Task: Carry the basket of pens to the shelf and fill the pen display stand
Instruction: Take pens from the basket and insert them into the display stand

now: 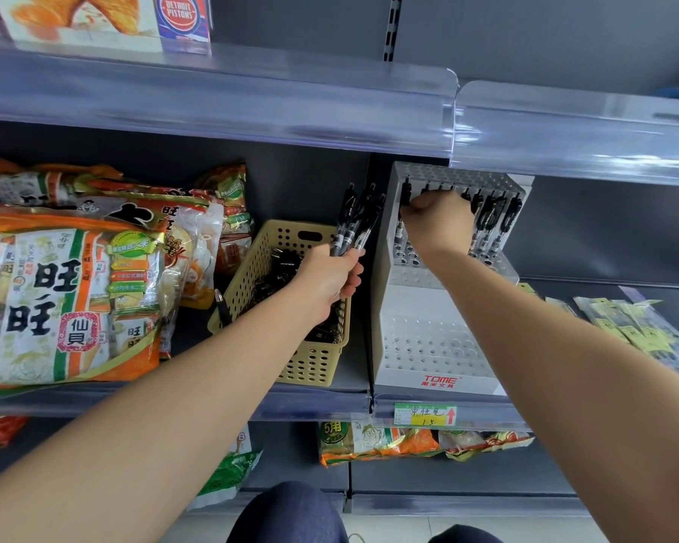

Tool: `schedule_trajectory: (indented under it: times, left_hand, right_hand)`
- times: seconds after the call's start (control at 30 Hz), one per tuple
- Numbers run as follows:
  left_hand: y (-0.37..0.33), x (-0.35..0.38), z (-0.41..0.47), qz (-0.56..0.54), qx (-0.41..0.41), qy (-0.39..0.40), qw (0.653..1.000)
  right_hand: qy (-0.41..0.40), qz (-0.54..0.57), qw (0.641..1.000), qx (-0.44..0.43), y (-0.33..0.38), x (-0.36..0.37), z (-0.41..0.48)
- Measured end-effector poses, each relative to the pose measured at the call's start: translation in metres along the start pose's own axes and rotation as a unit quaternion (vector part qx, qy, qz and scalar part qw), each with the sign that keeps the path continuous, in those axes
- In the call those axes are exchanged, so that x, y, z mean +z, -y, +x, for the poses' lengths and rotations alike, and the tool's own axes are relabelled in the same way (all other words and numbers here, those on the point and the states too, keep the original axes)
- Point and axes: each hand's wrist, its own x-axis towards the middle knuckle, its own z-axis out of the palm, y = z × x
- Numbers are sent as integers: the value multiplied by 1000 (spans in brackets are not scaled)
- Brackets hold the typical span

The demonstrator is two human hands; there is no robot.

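Left hand (pixel 330 274) grips black pens (pixel 355 225); right hand (pixel 438 221) pinches pen (pixel 405 194), perforated stand (pixel 428 346).

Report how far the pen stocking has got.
Done: the basket sits on the shelf beside the stand, whose back part holds several pens. In hand: the left hand grips a bunch of pens; the right hand sets a pen in there. Left: the front rows are bare and the basket has more.

Both your bare arms reach forward, your left hand (pixel 330 278) gripping a bundle of pens (pixel 355 225) upright in its curled fingers, your right hand (pixel 438 221) higher and further out, knuckles toward you, fingers curled, thumb pinching a single pen (pixel 404 194).
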Motion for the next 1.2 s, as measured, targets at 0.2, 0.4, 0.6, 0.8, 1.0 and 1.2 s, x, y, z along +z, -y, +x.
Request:
schedule_trajectory:
  times: [0.2, 0.4, 0.6, 0.8, 1.0, 1.2]
  left_hand:
    - [0, -2, 1, 4, -1, 2, 1000]
    - [-1, -2, 3, 11, -2, -1, 1000]
    - [-4, -1, -1, 13, -2, 1, 1000]
    - [-8, 2, -7, 5, 7, 10, 1000]
    - [-11, 11, -15, -6, 9, 28, 1000]
    - [-6, 19, -15, 46, 22, 10, 999]
  right_hand:
    - [10, 9, 999, 29, -2, -3, 4]
    - [30, -35, 998, 35, 0, -2, 4]
    - [40, -35, 998, 42, 0, -4, 3]
    - [58, 63, 995, 49, -3, -7, -6]
    - [158, 344, 917, 128, 13, -19, -22]
    - [165, 377, 899, 151, 11, -32, -21]
